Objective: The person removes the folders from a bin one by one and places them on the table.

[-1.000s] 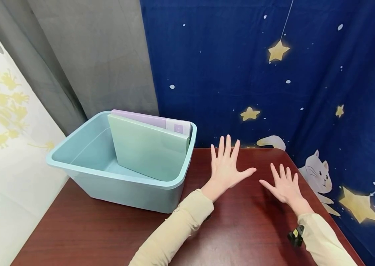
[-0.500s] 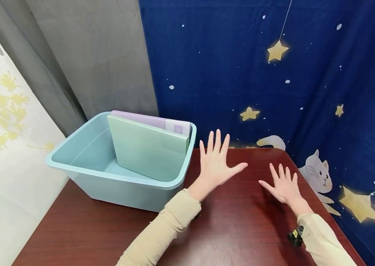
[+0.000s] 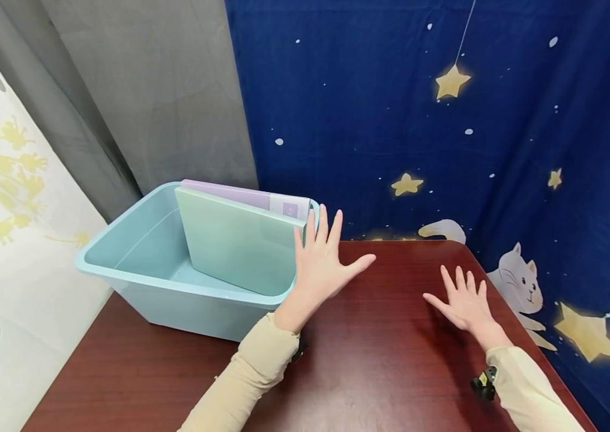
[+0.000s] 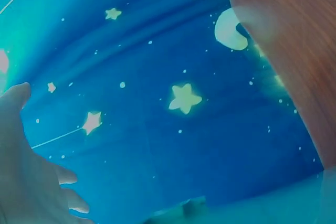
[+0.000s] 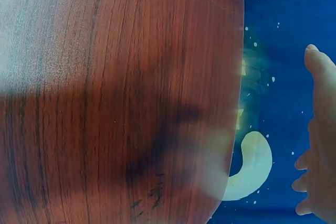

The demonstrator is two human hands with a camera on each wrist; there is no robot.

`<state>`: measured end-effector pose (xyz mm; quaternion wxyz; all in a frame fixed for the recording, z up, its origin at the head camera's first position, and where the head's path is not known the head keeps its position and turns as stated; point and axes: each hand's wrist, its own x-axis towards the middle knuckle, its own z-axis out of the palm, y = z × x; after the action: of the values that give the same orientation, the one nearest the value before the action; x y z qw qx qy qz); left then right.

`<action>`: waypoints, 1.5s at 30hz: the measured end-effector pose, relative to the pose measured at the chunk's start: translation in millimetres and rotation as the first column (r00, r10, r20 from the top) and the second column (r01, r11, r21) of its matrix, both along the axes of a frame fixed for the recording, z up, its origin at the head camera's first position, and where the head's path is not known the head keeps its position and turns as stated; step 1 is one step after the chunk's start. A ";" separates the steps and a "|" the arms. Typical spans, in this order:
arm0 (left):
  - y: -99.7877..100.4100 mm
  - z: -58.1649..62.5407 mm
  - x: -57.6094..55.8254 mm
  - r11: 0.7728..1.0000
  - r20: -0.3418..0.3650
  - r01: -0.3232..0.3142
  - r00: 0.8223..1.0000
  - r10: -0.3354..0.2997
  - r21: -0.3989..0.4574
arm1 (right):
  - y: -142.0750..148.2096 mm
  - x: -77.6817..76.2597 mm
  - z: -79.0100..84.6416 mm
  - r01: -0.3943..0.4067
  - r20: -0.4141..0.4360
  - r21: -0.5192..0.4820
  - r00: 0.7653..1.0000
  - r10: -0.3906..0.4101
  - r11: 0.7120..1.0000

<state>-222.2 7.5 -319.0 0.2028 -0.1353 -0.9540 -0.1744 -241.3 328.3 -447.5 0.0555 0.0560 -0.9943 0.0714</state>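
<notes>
A light blue plastic tub (image 3: 202, 315) stands on the left of the table. Inside it, on edge, are a flat pale green box or binder (image 3: 240, 243) and, behind that, a purple one (image 3: 224, 191) with a white label. My left hand (image 3: 318, 267), fingers spread and holding nothing, overlaps the tub's right end in the head view. In the left wrist view its thumb and fingertips (image 4: 31, 177) show at the lower left. My right hand (image 3: 464, 305) hovers over the right part of the table with fingers apart, holding nothing.
The dark red wooden table (image 3: 380, 360) has a rounded far right corner. Behind it hang a blue star-patterned curtain (image 3: 348, 108) and a grey curtain (image 3: 175, 90). A white patterned cloth (image 3: 13, 240) lies along the left side.
My left hand has moved left, from over the table to in front of the tub's right end, fingers still spread. The right hand, tub and its contents have stayed in place.
</notes>
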 end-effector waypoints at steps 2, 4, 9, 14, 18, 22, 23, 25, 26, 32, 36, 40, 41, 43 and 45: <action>-6.8 1.1 2.1 1.000 0.007 -0.002 1.000 0.002 0.006 | 0.2 -0.2 -0.8 0.000 0.003 0.001 1.000 0.000 1.000; -13.6 1.9 4.1 1.000 0.009 -0.005 1.000 0.005 0.021 | 0.5 -0.6 -1.1 0.003 0.004 0.002 1.000 -0.003 1.000; -30.5 1.9 7.4 0.998 -0.008 -0.038 0.999 0.039 0.053 | 1.2 -0.9 0.1 0.004 -0.004 0.000 1.000 -0.004 1.000; -47.4 -1.3 10.0 0.995 -0.015 -0.066 0.998 0.068 0.075 | 1.0 -0.2 0.5 0.005 0.006 0.000 1.000 -0.005 1.000; -65.9 -1.6 10.3 0.991 -0.016 -0.096 0.995 0.098 0.095 | 0.7 -0.2 -0.2 0.006 0.010 -0.001 1.000 -0.006 1.000; -93.5 2.2 9.4 0.980 -0.015 -0.145 0.989 0.149 0.135 | 1.0 -1.1 0.0 0.003 0.011 -0.004 1.000 -0.003 1.000; -100.9 3.3 9.2 0.976 -0.020 -0.156 0.987 0.161 0.150 | 1.5 -1.4 0.1 0.003 0.010 -0.006 1.000 -0.003 1.000; -114.9 4.9 9.1 0.969 -0.029 -0.172 0.983 0.180 0.177 | 2.6 -1.8 0.6 0.005 0.014 -0.009 1.000 -0.005 1.000; -121.1 5.5 9.3 0.966 -0.033 -0.180 0.981 0.189 0.187 | 3.3 -1.8 0.7 0.006 0.017 -0.012 1.000 -0.006 1.000; -152.5 4.0 9.8 0.962 -0.032 -0.194 0.978 0.204 0.194 | 4.5 -0.9 0.3 0.011 0.029 -0.023 1.000 -0.010 1.000; -175.4 3.1 9.1 0.975 -0.083 -0.142 0.984 0.158 0.173 | 5.2 -1.6 -0.7 0.010 0.026 -0.019 1.000 -0.009 1.000; -202.4 2.5 6.3 0.988 -0.222 -0.047 0.972 0.080 0.150 | 7.4 -2.0 -2.4 0.015 0.025 -0.024 1.000 -0.014 1.000; -208.8 2.3 5.7 0.989 -0.255 -0.026 0.965 0.064 0.148 | 8.2 -1.8 -2.7 0.018 0.026 -0.026 1.000 -0.018 0.999; -221.2 1.9 5.5 0.988 -0.297 0.005 0.954 0.041 0.153 | 9.5 -1.4 -3.2 0.024 0.029 -0.033 0.999 -0.023 0.999; -232.4 1.5 6.4 0.987 -0.312 0.024 0.950 0.027 0.160 | 10.9 -1.1 -3.8 0.030 0.029 -0.038 0.999 -0.029 0.999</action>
<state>-215.8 -224.9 -317.6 0.3619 -0.1437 -0.8926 -0.2272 -242.4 339.3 -451.3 0.0433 0.0394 -0.9942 0.0905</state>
